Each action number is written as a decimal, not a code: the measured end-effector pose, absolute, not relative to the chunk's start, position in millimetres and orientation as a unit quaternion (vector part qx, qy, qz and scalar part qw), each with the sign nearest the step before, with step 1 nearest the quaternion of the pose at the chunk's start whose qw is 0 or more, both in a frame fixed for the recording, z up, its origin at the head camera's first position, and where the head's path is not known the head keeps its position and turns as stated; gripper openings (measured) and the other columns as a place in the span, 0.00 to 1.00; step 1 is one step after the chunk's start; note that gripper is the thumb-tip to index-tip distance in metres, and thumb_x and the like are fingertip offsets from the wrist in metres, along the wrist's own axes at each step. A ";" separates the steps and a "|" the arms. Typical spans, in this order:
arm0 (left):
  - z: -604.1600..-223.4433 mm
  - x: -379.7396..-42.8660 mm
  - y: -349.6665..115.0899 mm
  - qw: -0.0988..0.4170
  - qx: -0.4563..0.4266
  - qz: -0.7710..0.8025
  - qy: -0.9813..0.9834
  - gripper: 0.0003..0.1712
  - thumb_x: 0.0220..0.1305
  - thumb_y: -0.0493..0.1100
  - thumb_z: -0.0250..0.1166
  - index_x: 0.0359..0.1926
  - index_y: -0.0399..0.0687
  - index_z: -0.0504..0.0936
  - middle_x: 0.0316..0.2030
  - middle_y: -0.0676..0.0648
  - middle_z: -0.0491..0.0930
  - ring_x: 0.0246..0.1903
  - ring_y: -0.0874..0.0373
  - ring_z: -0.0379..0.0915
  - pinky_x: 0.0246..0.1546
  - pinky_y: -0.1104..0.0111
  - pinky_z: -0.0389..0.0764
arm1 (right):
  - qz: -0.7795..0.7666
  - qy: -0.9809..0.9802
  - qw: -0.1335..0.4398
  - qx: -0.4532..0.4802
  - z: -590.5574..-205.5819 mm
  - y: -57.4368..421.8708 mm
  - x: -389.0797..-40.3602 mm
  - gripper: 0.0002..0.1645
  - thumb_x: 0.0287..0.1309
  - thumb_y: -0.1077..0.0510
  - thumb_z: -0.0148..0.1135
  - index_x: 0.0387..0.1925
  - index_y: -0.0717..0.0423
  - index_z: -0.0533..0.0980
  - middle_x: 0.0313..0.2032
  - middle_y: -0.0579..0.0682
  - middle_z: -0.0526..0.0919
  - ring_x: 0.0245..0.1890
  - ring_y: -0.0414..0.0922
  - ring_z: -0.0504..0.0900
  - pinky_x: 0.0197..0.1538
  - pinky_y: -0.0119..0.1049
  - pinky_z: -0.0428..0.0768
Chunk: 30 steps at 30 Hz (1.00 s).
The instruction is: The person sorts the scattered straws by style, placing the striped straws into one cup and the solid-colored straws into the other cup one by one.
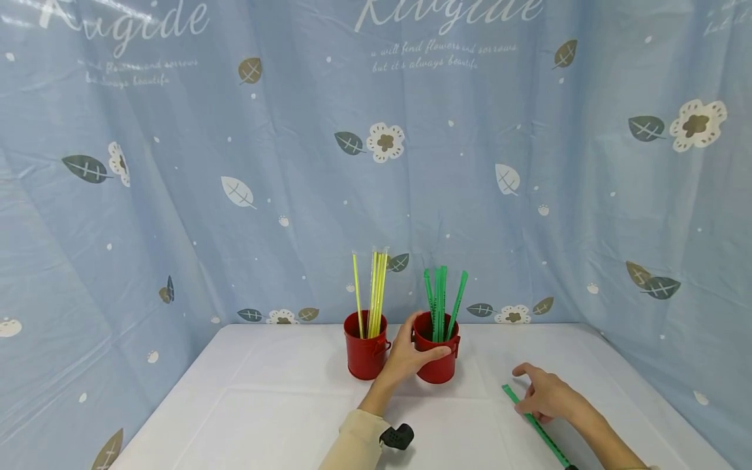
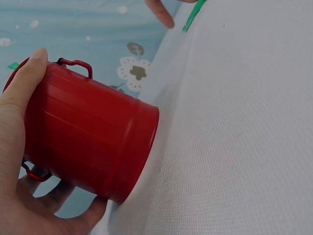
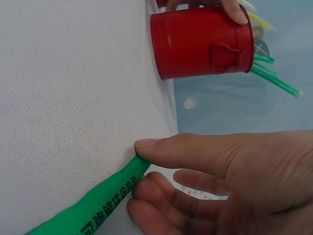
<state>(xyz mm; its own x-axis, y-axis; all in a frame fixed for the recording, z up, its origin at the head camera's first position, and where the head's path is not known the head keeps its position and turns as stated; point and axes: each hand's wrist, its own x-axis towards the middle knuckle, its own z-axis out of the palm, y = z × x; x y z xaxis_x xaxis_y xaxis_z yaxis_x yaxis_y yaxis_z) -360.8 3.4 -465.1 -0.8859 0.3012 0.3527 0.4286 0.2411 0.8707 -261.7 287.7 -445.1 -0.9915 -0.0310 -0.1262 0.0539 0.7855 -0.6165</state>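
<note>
My left hand [image 1: 405, 358] grips a small red metal bucket [image 1: 436, 373] near its rim, thumb on the near side and fingers around the left and back. Several green paper-wrapped straws [image 1: 443, 294] stand in this bucket, leaning different ways. In the left wrist view the bucket [image 2: 93, 132] shows its wire handles on both sides. To the right, my right hand [image 1: 549, 395] pinches one loose green wrapped straw [image 1: 545, 436] between thumb and curled fingers, with the index finger stretched out. Dark printing runs along that straw's wrapper [image 3: 105, 200] in the right wrist view.
A second red bucket [image 1: 364, 358] with several yellow straws [image 1: 378, 287] stands just left of the first. Both are near the back edge of the white-covered table [image 1: 264, 418]. Behind it hangs a blue patterned curtain [image 1: 311, 215].
</note>
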 end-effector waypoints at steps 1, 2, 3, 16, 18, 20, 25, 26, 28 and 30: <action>-465.0 -360.8 3.4 0.056 -0.233 -0.570 -0.786 0.53 0.51 0.62 0.73 0.74 0.63 0.55 0.67 0.56 0.66 0.65 0.53 0.64 0.52 0.59 0.83 | -0.331 0.941 0.065 0.006 -445.1 287.6 -261.2 0.39 0.48 0.62 0.74 0.61 0.62 0.67 0.24 0.52 0.76 0.21 0.45 0.77 0.26 0.37 0.80; -464.9 -360.9 3.4 0.056 -0.233 -0.571 -0.785 0.53 0.52 0.61 0.73 0.74 0.62 0.55 0.67 0.56 0.66 0.65 0.53 0.64 0.52 0.58 0.83 | -0.334 0.940 0.065 0.005 -445.2 287.5 -260.9 0.39 0.48 0.63 0.74 0.61 0.62 0.67 0.25 0.52 0.76 0.21 0.45 0.77 0.26 0.37 0.80; -464.9 -361.0 3.5 0.055 -0.232 -0.571 -0.785 0.53 0.52 0.61 0.73 0.74 0.62 0.55 0.67 0.56 0.66 0.66 0.53 0.64 0.52 0.58 0.83 | -0.337 0.939 0.064 0.004 -445.3 287.4 -260.3 0.38 0.48 0.63 0.73 0.61 0.62 0.67 0.25 0.52 0.76 0.21 0.45 0.77 0.25 0.37 0.80; -464.6 -359.7 2.5 0.051 -0.223 -0.568 -0.790 0.54 0.51 0.62 0.73 0.74 0.63 0.54 0.68 0.56 0.65 0.66 0.53 0.63 0.53 0.57 0.82 | -0.334 0.940 0.065 0.009 -450.0 284.4 -262.2 0.29 0.49 0.65 0.71 0.54 0.61 0.73 0.25 0.52 0.77 0.21 0.45 0.78 0.25 0.36 0.80; -464.9 -359.4 2.5 0.052 -0.222 -0.567 -0.792 0.54 0.51 0.62 0.73 0.74 0.64 0.54 0.68 0.56 0.65 0.66 0.54 0.63 0.53 0.58 0.82 | -0.334 0.940 0.065 0.008 -450.8 284.0 -262.3 0.27 0.49 0.65 0.71 0.52 0.61 0.73 0.24 0.52 0.78 0.20 0.45 0.78 0.24 0.35 0.80; -465.2 -359.3 2.5 0.052 -0.223 -0.567 -0.791 0.53 0.51 0.62 0.73 0.74 0.65 0.55 0.68 0.56 0.65 0.66 0.54 0.63 0.53 0.58 0.82 | -0.333 0.941 0.064 0.007 -451.4 283.8 -262.3 0.25 0.49 0.65 0.71 0.51 0.60 0.74 0.24 0.52 0.78 0.20 0.45 0.78 0.24 0.35 0.80; -465.7 -359.4 2.9 0.054 -0.227 -0.567 -0.790 0.54 0.52 0.62 0.73 0.75 0.62 0.54 0.68 0.56 0.66 0.66 0.53 0.64 0.53 0.58 0.82 | -0.334 0.941 0.061 0.004 -452.0 284.3 -261.8 0.22 0.46 0.67 0.68 0.47 0.61 0.76 0.23 0.52 0.78 0.19 0.45 0.78 0.23 0.34 0.79; -465.6 -359.6 3.0 0.054 -0.228 -0.567 -0.789 0.54 0.52 0.62 0.73 0.75 0.61 0.54 0.68 0.56 0.66 0.66 0.53 0.64 0.53 0.58 0.82 | -0.336 0.940 0.061 0.003 -451.8 284.4 -261.7 0.22 0.46 0.68 0.68 0.47 0.62 0.76 0.23 0.52 0.78 0.19 0.45 0.78 0.22 0.34 0.79; -465.4 -359.9 3.4 0.054 -0.230 -0.568 -0.788 0.55 0.52 0.62 0.73 0.75 0.61 0.54 0.67 0.56 0.66 0.66 0.53 0.64 0.53 0.58 0.82 | -0.338 0.939 0.060 0.002 -451.2 285.0 -261.9 0.22 0.45 0.68 0.66 0.46 0.62 0.77 0.23 0.52 0.79 0.19 0.44 0.79 0.23 0.34 0.80; -465.2 -360.3 3.7 0.055 -0.231 -0.569 -0.787 0.54 0.52 0.62 0.73 0.74 0.62 0.54 0.67 0.56 0.66 0.65 0.53 0.64 0.52 0.58 0.83 | -0.342 0.938 0.059 -0.003 -450.3 285.8 -261.8 0.21 0.45 0.67 0.65 0.46 0.63 0.77 0.23 0.52 0.79 0.19 0.44 0.79 0.23 0.35 0.81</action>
